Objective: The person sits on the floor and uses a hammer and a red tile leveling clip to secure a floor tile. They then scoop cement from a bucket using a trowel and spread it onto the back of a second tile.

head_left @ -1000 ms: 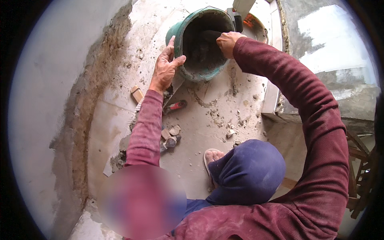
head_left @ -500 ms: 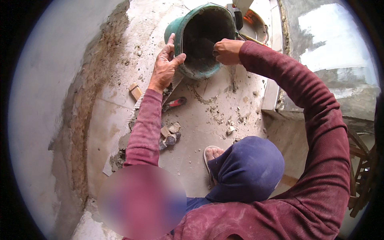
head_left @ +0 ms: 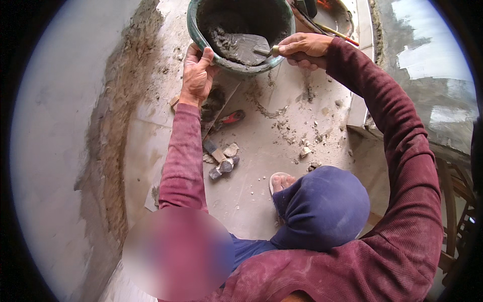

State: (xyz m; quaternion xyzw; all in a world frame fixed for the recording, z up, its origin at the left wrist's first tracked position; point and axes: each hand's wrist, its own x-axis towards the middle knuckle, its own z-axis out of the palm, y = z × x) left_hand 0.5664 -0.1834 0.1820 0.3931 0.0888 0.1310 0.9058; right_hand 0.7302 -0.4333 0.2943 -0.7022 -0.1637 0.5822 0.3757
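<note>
A green bucket stands at the top of the view, with wet grey mortar inside. My left hand grips the bucket's near left rim, thumb on the edge, the other fingers behind it. My right hand is closed round the handle of a trowel. The trowel's flat blade lies inside the bucket against the mortar near the front wall, and its handle crosses the right rim. Part of the handle is hidden in my fist.
A hammer lies on the floor by my left forearm, near a red-and-black tool. Mortar crumbs and stone chips are scattered about. An orange-and-grey basin stands right of the bucket. A rough wall edge runs along the left.
The bucket has tipped from facing me to more upright, showing the mortar and trowel blade. My right hand has moved up and right, out of the bucket's mouth, with the trowel.
</note>
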